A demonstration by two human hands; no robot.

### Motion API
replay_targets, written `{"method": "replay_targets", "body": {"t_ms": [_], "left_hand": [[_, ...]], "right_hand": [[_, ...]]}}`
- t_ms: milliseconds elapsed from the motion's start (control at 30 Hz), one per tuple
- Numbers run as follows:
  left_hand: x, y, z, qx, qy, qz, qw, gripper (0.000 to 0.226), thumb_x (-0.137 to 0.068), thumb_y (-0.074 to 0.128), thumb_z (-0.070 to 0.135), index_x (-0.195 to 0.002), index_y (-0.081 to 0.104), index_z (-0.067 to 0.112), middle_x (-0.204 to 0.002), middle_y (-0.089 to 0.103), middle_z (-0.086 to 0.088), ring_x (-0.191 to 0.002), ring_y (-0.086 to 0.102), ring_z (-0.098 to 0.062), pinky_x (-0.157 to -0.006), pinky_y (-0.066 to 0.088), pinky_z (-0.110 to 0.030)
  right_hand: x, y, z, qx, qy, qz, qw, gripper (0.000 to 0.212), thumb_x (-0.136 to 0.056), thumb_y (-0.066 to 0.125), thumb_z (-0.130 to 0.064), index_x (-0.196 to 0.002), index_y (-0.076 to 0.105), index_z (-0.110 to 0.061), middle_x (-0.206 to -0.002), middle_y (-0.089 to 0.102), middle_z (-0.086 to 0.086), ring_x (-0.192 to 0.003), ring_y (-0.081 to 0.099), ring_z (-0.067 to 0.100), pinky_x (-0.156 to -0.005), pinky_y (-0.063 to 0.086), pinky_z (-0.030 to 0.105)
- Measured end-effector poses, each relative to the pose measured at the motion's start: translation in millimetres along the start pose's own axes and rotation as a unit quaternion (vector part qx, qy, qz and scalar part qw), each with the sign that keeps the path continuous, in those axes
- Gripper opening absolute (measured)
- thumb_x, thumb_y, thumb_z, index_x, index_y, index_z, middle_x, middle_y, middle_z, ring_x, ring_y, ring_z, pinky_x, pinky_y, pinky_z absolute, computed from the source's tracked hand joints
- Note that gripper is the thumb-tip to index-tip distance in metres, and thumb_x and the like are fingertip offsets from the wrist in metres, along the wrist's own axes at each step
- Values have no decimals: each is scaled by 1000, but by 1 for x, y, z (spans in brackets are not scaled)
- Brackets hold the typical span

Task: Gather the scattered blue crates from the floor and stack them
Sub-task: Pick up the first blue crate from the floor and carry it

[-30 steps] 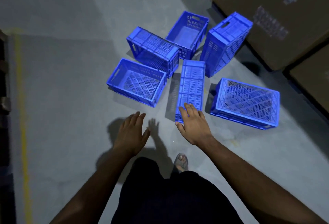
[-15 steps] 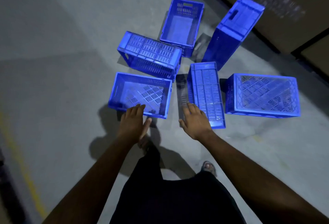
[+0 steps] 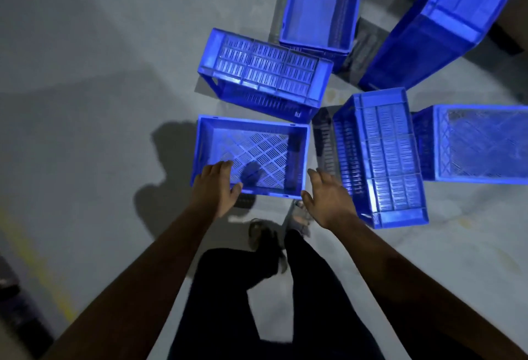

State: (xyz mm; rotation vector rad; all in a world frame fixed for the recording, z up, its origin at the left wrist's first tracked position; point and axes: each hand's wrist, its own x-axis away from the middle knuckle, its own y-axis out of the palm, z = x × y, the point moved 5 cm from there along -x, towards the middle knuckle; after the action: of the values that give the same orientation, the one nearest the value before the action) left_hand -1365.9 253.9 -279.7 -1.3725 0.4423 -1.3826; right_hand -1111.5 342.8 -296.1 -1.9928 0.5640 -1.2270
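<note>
- Fingers (image 3: 221, 166) of the left hand (image 3: 218, 188) lie straight and close together over the near left corner of the open crate (image 3: 297, 128), thumb spread toward the near rim; whether they touch the plastic cannot be told, and they grip nothing.
- Far left, a faded yellow line (image 3: 34, 268) runs along the grey concrete floor (image 3: 100, 59), with a dark blurred object at the frame edge.
- That open crate sits upright on the floor directly ahead of the person, its diamond-patterned slotted base showing, the hand's shadow falling inside it.
- Just behind it lies a second crate (image 3: 265, 69) tipped on its side, slotted wall facing up, its near edge just beside the open crate's far rim.
- Further back an upright solid-bottomed crate (image 3: 317, 8) stands, touching or nearly touching the tipped one.
- Between the arms, dark trousers (image 3: 257, 302) and a sandalled foot (image 3: 300, 216) show near the open crate's near right corner.
- Right hand (image 3: 328, 199) hovers with fingers relaxed and slightly spread, holding nothing, in the gap between the open crate and the long side-lying crate (image 3: 385, 159).
- That side-lying crate runs lengthwise away from the person, its slotted wall up.
- Behind it a tall crate (image 3: 434, 25) leans tilted on end.
- Far right, an upside-down crate (image 3: 485, 142) shows its patterned base, just beside the side-lying one.
</note>
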Motion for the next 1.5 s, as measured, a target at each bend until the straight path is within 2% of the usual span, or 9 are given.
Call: {"method": "replay_targets", "body": {"t_ms": [267, 567, 667, 767, 833, 900, 1133, 1333, 1500], "left_hand": [[-124, 132, -139, 74, -80, 6, 994, 76, -80, 46, 53, -128, 55, -6, -119, 62, -27, -101, 60, -49, -91, 49, -53], [-254, 249, -285, 224, -296, 24, 928, 90, -88, 61, 55, -150, 27, -1, -153, 33, -26, -141, 32, -40, -117, 25, -48], [-273, 277, -329, 403, -332, 14, 853, 92, -75, 55, 78, -133, 53, 7, -126, 62, -14, -118, 59, -35, -101, 47, -51], [-274, 269, -309, 562, -308, -65, 765, 77, -90, 33, 73, -127, 62, 12, -105, 72, -11, -94, 71, -28, -77, 59, -39], [-277, 266, -306, 631, -303, -77, 710, 71, -100, 18, 59, -103, 74, 15, -81, 76, -7, -70, 73, -20, -56, 57, -27], [-275, 254, -307, 643, -321, -66, 692, 76, -101, 14, 57, -80, 74, 16, -59, 69, 0, -48, 64, -14, -44, 48, -19], [-237, 112, -276, 627, -282, -126, 716, 76, -91, 14, 76, -81, 54, 12, -51, 54, 1, -39, 47, -13, -42, 36, -19], [-169, -57, -211, 597, -218, -227, 738, 84, -82, 21, 80, -83, 63, 7, -55, 64, -6, -49, 65, -21, -40, 41, -17], [-108, -157, -153, 513, -148, -243, 810, 79, -86, 27, 79, -75, 61, 8, -47, 47, -5, -35, 40, -18, -39, 28, -21]], "right_hand": [[-140, 116, 17, -120, 116, 26, 986, 60, -94, 55, -39, -142, 41, -6, -144, 43, 18, -129, 43, 39, -103, 39, 46], [-287, 267, 80, -324, 324, 118, 881, 85, -86, 46, -62, -144, 36, -1, -147, 42, 24, -134, 43, 38, -111, 33, 43], [-303, 270, 96, -403, 345, 211, 821, 79, -81, 46, -68, -135, 48, -10, -133, 59, 14, -120, 57, 30, -104, 42, 43], [-315, 277, 123, -485, 390, 150, 769, 82, -78, 42, -82, -125, 60, -18, -116, 67, 6, -100, 62, 25, -82, 48, 38], [-318, 277, 130, -575, 390, 101, 712, 80, -73, 44, -84, -112, 69, -19, -92, 72, -1, -76, 64, 19, -59, 49, 29], [-312, 255, 124, -605, 351, 109, 707, 62, -77, 48, -77, -91, 69, -20, -63, 66, -8, -54, 58, 13, -47, 42, 23], [-200, 140, 86, -658, 332, 94, 669, 82, -34, 62, -95, -71, 55, -22, -51, 45, -2, -39, 38, 15, -43, 30, 22], [-34, 39, 22, -703, 312, 70, 635, 85, -56, 42, -94, -83, 58, -15, -60, 65, 7, -39, 51, 15, -37, 37, 16], [98, 2, -22, -763, 304, 129, 555, 73, -79, 31, -83, -57, 58, -19, -42, 43, 1, -29, 31, 12, -36, 24, 14]]}}
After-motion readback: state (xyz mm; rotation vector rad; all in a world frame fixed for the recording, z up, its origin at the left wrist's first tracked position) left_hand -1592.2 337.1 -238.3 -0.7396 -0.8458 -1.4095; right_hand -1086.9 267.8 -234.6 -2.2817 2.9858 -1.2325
